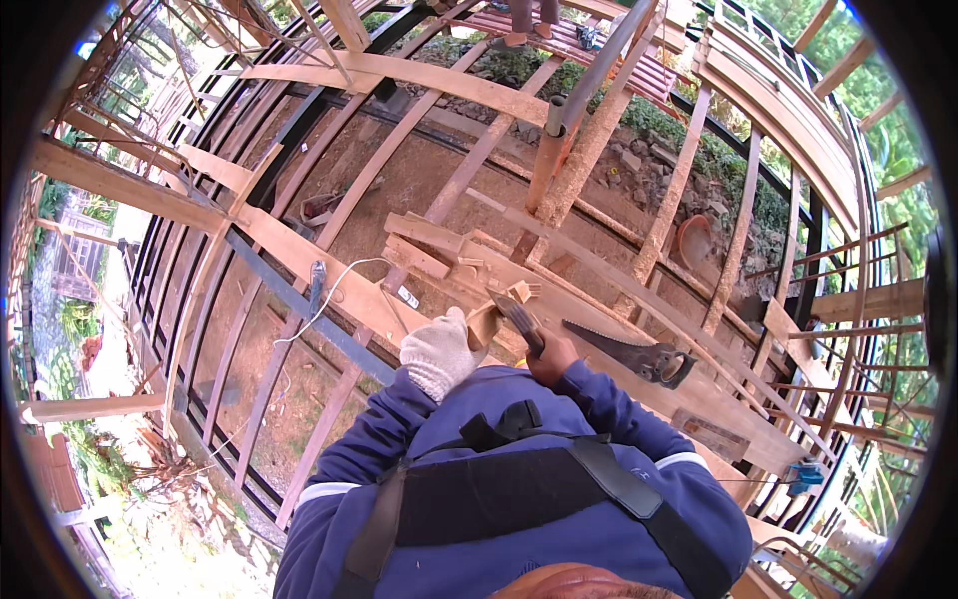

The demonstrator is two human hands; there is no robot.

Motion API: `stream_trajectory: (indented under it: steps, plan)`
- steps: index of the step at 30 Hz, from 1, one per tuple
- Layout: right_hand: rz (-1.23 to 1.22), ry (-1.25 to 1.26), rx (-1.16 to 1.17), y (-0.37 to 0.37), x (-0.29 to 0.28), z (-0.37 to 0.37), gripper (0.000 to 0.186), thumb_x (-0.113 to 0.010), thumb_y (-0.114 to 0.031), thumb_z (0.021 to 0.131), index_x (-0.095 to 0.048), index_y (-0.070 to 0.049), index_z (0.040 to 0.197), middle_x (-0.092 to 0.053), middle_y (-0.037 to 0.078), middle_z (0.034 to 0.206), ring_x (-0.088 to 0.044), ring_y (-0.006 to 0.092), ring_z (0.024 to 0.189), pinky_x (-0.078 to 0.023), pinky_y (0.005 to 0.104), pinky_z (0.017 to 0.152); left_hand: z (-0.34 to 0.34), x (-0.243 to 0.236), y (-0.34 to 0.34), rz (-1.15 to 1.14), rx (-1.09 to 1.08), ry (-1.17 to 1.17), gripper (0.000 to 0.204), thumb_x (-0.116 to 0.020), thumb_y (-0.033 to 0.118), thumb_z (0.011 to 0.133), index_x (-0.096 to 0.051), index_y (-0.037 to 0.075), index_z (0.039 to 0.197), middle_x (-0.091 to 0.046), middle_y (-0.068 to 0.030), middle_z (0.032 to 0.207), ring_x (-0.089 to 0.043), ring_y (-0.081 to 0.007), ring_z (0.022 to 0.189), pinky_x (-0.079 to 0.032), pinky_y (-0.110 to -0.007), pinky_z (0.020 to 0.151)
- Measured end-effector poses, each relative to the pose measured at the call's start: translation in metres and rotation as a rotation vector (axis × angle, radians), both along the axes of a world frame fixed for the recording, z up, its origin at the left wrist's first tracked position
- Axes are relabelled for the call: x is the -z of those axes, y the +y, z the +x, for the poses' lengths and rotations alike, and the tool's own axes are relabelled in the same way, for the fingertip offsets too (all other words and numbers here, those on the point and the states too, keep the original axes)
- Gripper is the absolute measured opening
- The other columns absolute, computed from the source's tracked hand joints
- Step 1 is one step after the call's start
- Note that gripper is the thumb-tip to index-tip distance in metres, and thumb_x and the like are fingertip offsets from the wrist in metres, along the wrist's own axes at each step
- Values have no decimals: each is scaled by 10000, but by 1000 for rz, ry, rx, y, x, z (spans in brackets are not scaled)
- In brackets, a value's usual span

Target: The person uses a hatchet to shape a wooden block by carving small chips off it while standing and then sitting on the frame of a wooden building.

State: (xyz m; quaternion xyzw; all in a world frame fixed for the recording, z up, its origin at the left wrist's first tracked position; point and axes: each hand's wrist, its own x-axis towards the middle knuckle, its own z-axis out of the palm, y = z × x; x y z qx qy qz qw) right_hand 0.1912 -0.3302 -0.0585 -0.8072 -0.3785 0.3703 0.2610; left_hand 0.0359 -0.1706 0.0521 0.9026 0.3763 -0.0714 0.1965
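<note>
My left hand, in a white knit glove, is closed round a small wooden block at the middle of the view. My bare right hand grips a dark flat-bladed tool, its blade against the block. Small pale wood pieces sit just beyond. A handsaw lies to the right on a wide plank. Short offcuts rest farther forward. A blue-grey tool with a white cord lies on a board at the left.
Open joists span over dirt, rubble and plants. An upright post stands ahead. At the top, another person's legs and feet are on red slats. A dark strip runs at the left; a small blue tool sits at the right.
</note>
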Motion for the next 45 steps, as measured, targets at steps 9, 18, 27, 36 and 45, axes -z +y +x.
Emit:
stream_trajectory:
  steps: [9, 18, 27, 36, 45]
  plan:
    - [59, 68, 105, -5, 11, 5, 377, -736, -228, 817, -676, -38, 1137, -709, 270, 913, -703, 444, 883, -543, 470, 790, -1, -2, 1, -33, -39, 7, 529, -778, 469, 807, -589, 38, 1047, -727, -222, 920, -727, -402, 883, -562, -516, 747]
    - [76, 58, 123, -10, 6, 2, 350, -710, -269, 842, -691, -57, 1119, -715, 273, 973, -680, 476, 954, -544, 504, 836, -1, -3, -5, -69, -11, 21, 529, -783, 472, 811, -603, 45, 1067, -732, -207, 951, -724, -397, 901, -564, -506, 769]
    - [717, 88, 153, -15, -111, 5, 101, -701, -29, 907, -630, -1, 973, -634, 115, 747, -589, 173, 646, -498, 324, 617, -12, 28, -11, -44, -81, -69, 512, -845, 413, 781, -650, 84, 1121, -737, -178, 878, -728, -391, 857, -576, -477, 750]
    - [193, 4, 71, -13, -4, -4, 218, -720, -169, 866, -692, -28, 1031, -692, 228, 807, -695, 434, 794, -545, 445, 710, -5, 14, -15, -15, -112, -37, 547, -856, 427, 763, -659, 96, 1152, -739, -199, 903, -728, -399, 874, -578, -479, 762]
    - [477, 64, 168, -16, -102, 22, 123, -694, -102, 891, -642, -10, 955, -658, 151, 767, -654, 294, 704, -524, 379, 674, -21, 31, -4, -106, -226, -79, 589, -855, 468, 756, -648, 61, 1128, -744, -210, 912, -737, -395, 896, -585, -481, 784]
